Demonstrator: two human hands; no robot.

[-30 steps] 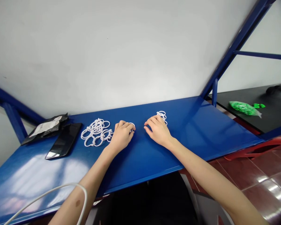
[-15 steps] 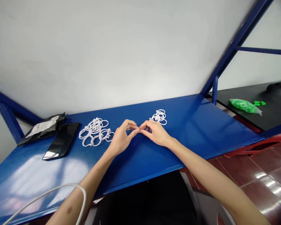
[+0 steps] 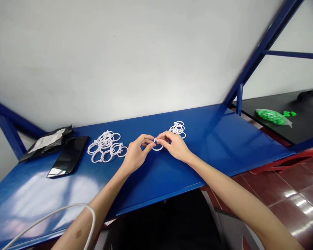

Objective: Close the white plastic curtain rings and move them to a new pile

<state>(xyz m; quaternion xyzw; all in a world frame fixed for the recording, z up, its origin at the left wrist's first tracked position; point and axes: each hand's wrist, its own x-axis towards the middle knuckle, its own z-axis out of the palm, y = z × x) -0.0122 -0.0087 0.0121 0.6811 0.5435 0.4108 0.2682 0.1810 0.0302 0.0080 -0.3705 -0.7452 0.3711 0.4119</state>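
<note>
– What colour is the held ring (image 3: 158, 149)?
– Plain white, like the larger ring pile (image 3: 106, 140), the smaller ring pile (image 3: 177, 129) and the cable (image 3: 75, 205).
– And the table (image 3: 151, 180)?
– Glossy blue, patched with whitish reflections; the frame (image 3: 262, 52) is a darker blue, and the wall (image 3: 133, 69) pale grey.
– Are the package (image 3: 58, 141) and the flat device (image 3: 69, 156) both black?
– Yes, though the package bears a white label (image 3: 47, 140).
– Which things show green?
– The loose pieces (image 3: 286, 113), bright green, and the filled bag (image 3: 272, 117), clear with green inside, both against a black surface (image 3: 307, 125).
– And what of the floor (image 3: 279, 187)?
– Reddish brown tiles, gridded with thin paler lines.
</note>
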